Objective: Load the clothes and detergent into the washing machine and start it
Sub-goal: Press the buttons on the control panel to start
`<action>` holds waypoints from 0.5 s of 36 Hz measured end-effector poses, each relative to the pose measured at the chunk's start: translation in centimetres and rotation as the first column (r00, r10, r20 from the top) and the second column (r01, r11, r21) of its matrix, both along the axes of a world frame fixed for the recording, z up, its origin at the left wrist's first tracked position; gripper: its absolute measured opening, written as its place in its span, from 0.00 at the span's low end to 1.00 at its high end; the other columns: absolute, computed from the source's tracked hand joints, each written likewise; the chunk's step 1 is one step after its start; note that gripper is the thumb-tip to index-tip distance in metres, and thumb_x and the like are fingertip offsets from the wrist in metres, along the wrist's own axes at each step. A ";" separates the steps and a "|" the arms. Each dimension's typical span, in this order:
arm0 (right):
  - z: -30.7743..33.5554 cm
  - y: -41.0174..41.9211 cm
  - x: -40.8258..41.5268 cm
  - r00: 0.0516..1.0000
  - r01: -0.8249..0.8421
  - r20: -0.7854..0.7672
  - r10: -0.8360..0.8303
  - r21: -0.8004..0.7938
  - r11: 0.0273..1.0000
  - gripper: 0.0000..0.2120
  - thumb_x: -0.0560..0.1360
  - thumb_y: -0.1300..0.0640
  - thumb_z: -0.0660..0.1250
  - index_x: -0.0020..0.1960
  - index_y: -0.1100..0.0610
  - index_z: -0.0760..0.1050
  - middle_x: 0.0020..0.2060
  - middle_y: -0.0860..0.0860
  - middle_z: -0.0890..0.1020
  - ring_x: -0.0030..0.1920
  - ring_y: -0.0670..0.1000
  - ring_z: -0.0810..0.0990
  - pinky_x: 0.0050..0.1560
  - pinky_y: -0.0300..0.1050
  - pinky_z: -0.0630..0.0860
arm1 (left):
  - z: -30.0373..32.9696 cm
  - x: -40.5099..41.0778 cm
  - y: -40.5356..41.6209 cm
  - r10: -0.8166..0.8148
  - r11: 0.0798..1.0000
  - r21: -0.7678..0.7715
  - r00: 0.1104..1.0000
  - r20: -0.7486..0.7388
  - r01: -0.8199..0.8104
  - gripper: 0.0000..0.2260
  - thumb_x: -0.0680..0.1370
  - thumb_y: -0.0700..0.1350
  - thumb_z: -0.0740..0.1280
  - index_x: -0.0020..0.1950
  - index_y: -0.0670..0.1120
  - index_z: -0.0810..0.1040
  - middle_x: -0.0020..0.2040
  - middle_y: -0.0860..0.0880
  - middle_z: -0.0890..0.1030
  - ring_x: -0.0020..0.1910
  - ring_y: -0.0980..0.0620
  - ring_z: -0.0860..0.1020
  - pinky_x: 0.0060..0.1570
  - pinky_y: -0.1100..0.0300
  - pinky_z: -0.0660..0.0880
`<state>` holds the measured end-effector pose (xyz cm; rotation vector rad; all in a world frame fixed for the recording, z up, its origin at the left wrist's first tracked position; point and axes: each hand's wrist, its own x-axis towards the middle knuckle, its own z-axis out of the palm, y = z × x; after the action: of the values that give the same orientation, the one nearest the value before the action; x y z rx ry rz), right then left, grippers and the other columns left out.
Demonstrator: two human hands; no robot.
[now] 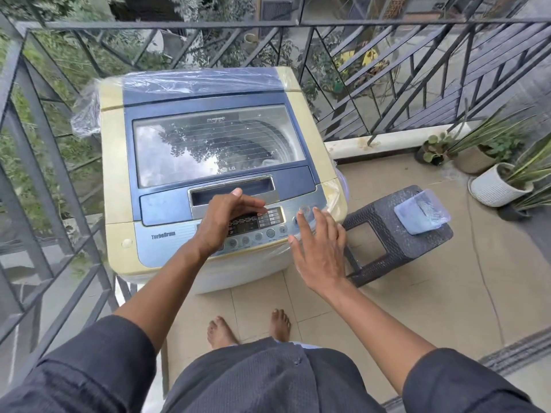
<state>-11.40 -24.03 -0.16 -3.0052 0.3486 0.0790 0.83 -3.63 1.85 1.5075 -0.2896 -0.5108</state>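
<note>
Our left hand (pixel 222 222) hovers loosely curled over the cream-and-blue top-loading washing machine (pixel 119 180)'s button panel (pixel 258 226), holding nothing, likely picking a cycle. Right hand (pixel 320 248) is spread flat by the panel's right edge, empty. The glass lid (pixel 217 144) is closed, so loading looks done.

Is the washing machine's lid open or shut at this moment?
Shut. The glass lid lies flat on the washing machine, reflecting sky and tree; both hands are at the control panel.
</note>
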 end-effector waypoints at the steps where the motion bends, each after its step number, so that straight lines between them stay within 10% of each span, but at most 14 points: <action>1: 0.1 0.3 -0.1 1.000 -0.019 0.011 0.019 -0.002 1.000 0.27 0.85 0.42 0.56 0.80 0.52 0.66 0.79 0.60 0.65 0.79 0.63 0.62 0.75 0.67 0.60 | -0.1 0.0 0.2 -0.001 1.000 0.002 1.000 0.005 0.001 0.35 0.80 0.63 0.54 0.59 0.36 0.85 0.53 0.39 0.89 0.59 0.43 0.87 0.66 0.56 0.79; 18: 0.1 6.1 -0.4 0.953 -0.304 0.013 0.304 0.063 0.951 0.23 0.83 0.44 0.57 0.77 0.48 0.68 0.77 0.61 0.66 0.79 0.64 0.62 0.75 0.70 0.60 | -0.4 -0.6 2.3 0.007 0.997 0.070 0.998 0.055 -0.011 0.29 0.83 0.60 0.54 0.61 0.41 0.86 0.54 0.42 0.89 0.61 0.44 0.86 0.71 0.43 0.76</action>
<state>-11.83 -17.91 -0.05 -2.9675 -0.1190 0.1099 0.20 -1.36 1.45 1.5926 -0.3100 -0.4772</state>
